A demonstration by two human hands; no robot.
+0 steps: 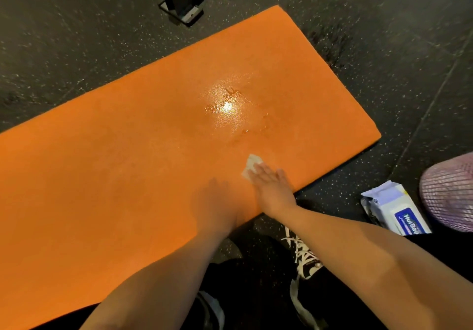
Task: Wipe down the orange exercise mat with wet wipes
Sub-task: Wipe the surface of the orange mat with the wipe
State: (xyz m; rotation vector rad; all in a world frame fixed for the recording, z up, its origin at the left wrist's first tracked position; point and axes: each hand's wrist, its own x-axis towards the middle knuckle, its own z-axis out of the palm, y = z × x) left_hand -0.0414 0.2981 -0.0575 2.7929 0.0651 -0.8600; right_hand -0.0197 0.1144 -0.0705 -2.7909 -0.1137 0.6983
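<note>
Left hand [217, 201] flat on rectangular orange mat [128, 163]; right hand [272, 189] flat, pressing crumpled wipe [252, 164].

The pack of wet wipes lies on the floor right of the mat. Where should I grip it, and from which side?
Probably from above, across its narrow width near the middle. The pack of wet wipes lies flat on the floor, label up, so its underside is closed off; fingers on the two long edges should hold the soft bag.
</note>
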